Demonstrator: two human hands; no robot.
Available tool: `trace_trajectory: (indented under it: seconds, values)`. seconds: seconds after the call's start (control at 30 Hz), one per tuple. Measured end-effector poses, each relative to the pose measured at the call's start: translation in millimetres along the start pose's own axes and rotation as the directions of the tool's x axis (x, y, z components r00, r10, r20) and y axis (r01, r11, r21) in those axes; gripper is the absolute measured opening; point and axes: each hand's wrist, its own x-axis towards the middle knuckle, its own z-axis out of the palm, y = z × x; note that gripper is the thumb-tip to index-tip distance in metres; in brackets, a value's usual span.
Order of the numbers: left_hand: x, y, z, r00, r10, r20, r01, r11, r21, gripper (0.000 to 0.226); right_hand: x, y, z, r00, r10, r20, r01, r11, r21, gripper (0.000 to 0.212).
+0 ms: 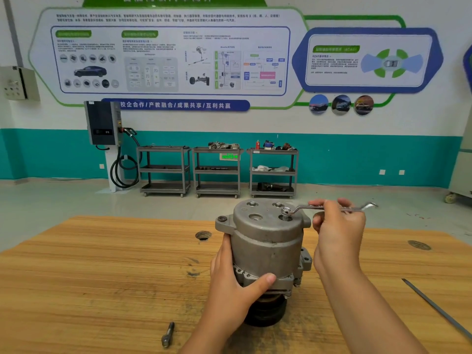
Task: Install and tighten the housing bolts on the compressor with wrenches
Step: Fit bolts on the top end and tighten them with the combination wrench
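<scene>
A grey metal compressor stands upright on its black pulley on the wooden workbench. My left hand grips its lower housing, thumb across the front. My right hand holds the shaft of a silver ring wrench. The wrench's ring end sits over a bolt on the compressor's top cover. Another bolt head shows on the cover's far side. A loose long bolt lies on the bench in front, left of my left arm.
A thin dark metal rod lies at the bench's right side. Two round holes are set in the benchtop. Three grey tool carts and a wall charger stand against the far wall.
</scene>
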Motion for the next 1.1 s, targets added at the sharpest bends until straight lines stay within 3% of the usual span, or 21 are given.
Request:
trace_trajectory:
  seconds: [0.13,0.2,0.3,0.43,0.5,0.6,0.67,0.73,0.77,0.87,0.9,1.0,1.1]
  values:
    - [0.5,-0.2,1.5,1.0,0.016,-0.016,-0.015,1.0,0.011,0.113,-24.0,2.0,-0.7,0.983,-0.169,-0.07,0.176,0.979,0.101,0.017]
    - [0.2,0.3,1.1,1.0,0.013,-0.017,-0.013,1.0,0.011,0.113,-37.7,5.7,-2.1,0.927,-0.365,-0.091,0.369,0.929,0.034,0.013]
    - [0.8,1.5,0.8,1.0,0.019,-0.013,-0.018,0.999,0.028,0.114,-52.8,15.5,-6.5,0.7,-0.7,0.145,0.714,0.692,-0.105,0.02]
    - [1.2,2.5,2.0,0.999,0.033,-0.013,-0.033,0.999,0.035,0.113,-55.8,25.5,-9.4,0.45,-0.794,0.409,0.883,0.328,-0.335,0.031]
    - [2.0,2.7,2.9,0.999,0.029,-0.013,-0.028,0.999,0.038,0.111,-58.2,25.0,-3.8,0.377,-0.793,0.478,0.903,0.199,-0.381,0.028]
    - [4.4,5.4,5.4,0.998,0.049,-0.041,-0.046,0.997,0.057,0.103,-65.6,24.6,12.2,0.354,-0.789,0.503,0.907,0.159,-0.389,0.035]
    - [6.4,9.0,8.1,0.996,0.063,-0.064,-0.06,0.997,0.052,0.098,-70.3,26.8,23.1,0.343,-0.77,0.538,0.921,0.163,-0.354,0.028]
    - [9.6,10.5,10.7,0.995,0.009,-0.096,-0.007,1.0,0.024,0.113,-74.6,30.6,32.7,0.356,-0.718,0.598,0.921,0.161,-0.355,0.028]
    - [11.4,9.2,11.2,0.995,-0.02,-0.097,0.021,1.0,0.011,0.11,-75.8,32.4,37.3,0.372,-0.672,0.64,0.916,0.157,-0.368,0.034]
    - [12.8,6.4,13.0,0.99,-0.063,-0.124,0.062,0.998,-0.008,0.059,-76.5,28.9,49.6,0.425,-0.569,0.704,0.892,0.134,-0.431,0.041]
    - [13.5,5.0,12.2,0.992,-0.056,-0.114,0.057,0.998,0.008,0.053,-75.1,27.1,52.7,0.438,-0.546,0.714,0.887,0.136,-0.441,0.041]
    - [13.2,2.8,10.2,0.996,-0.039,-0.076,0.042,0.998,0.047,0.073,-68.9,18.8,58.3,0.46,-0.502,0.732,0.879,0.142,-0.455,0.027]
    - [11.2,2.1,8.2,0.999,-0.022,-0.04,0.027,0.991,0.134,0.093,-62.3,12.0,60.1,0.434,-0.496,0.752,0.876,0.038,-0.48,0.023]
